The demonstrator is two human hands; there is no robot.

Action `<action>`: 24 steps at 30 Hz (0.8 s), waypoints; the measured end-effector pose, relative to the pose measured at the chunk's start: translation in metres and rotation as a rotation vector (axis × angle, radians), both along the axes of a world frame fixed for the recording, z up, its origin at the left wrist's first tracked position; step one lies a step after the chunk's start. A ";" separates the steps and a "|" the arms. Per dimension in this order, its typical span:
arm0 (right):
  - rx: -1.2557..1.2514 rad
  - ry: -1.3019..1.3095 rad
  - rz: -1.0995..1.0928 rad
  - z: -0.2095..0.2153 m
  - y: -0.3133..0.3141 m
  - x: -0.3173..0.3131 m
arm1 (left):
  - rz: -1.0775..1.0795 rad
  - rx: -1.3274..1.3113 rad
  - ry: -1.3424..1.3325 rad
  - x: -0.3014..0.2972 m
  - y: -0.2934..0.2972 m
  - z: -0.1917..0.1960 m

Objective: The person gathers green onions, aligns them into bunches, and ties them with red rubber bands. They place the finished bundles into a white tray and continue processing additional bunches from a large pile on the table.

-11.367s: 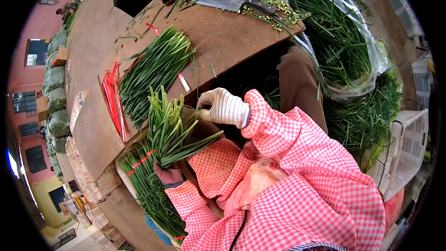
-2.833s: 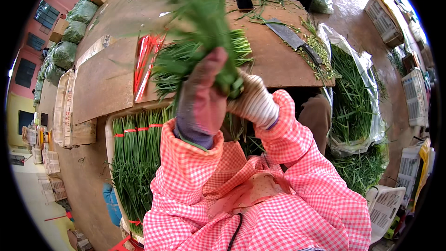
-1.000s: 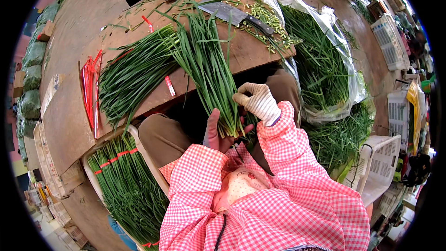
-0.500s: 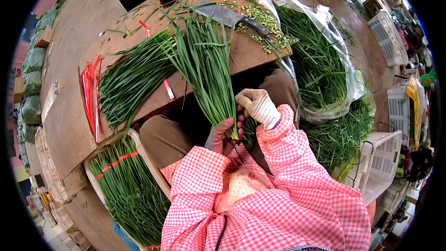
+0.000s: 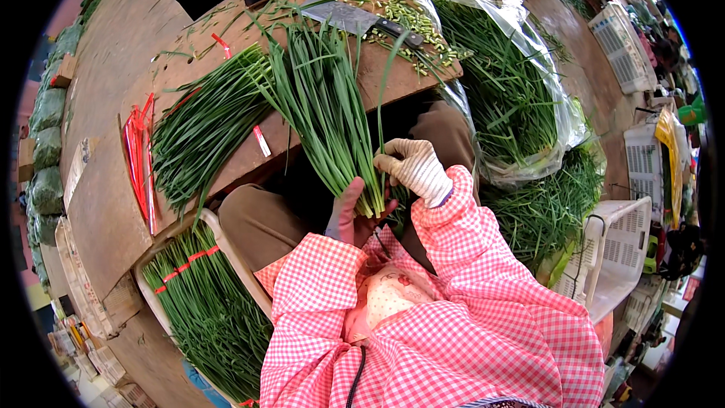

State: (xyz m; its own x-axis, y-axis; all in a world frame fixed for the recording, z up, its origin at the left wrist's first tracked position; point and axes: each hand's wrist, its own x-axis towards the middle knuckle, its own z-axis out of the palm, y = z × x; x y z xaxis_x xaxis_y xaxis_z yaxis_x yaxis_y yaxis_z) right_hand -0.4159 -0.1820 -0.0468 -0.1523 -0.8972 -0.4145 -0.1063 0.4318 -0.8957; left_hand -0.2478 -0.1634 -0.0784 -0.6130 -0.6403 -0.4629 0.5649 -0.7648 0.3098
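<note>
My left hand is closed around the cut ends of a bunch of garlic chives. The leaves fan out away from me over the board's near edge. Just right of the bunch, my right hand, in a white knitted glove, pinches a single chive blade that stands up and curves at its tip. Beside the held bunch lies another pile of chives on the brown board. A cleaver with a black handle rests at the board's far side.
Red ties lie on the board's left. A crate of tied chives stands at lower left. On the right are an open plastic bag of loose chives and a white crate. Chopped stem ends litter the board near the cleaver.
A single chive blade now stands apart from the bunch at my right hand's fingertips. My left hand's thumb has lifted a little upright. The whole view has shifted slightly.
</note>
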 end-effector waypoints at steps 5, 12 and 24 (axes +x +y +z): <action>0.051 -0.032 -0.010 0.011 0.001 0.008 | 0.019 -0.071 -0.165 -0.003 0.002 -0.010; -0.104 -0.134 -0.299 0.014 0.024 -0.004 | 0.125 0.061 -0.082 -0.007 -0.009 -0.004; -0.149 0.142 0.181 -0.002 0.010 0.001 | 0.024 -0.161 -0.378 -0.004 -0.001 -0.003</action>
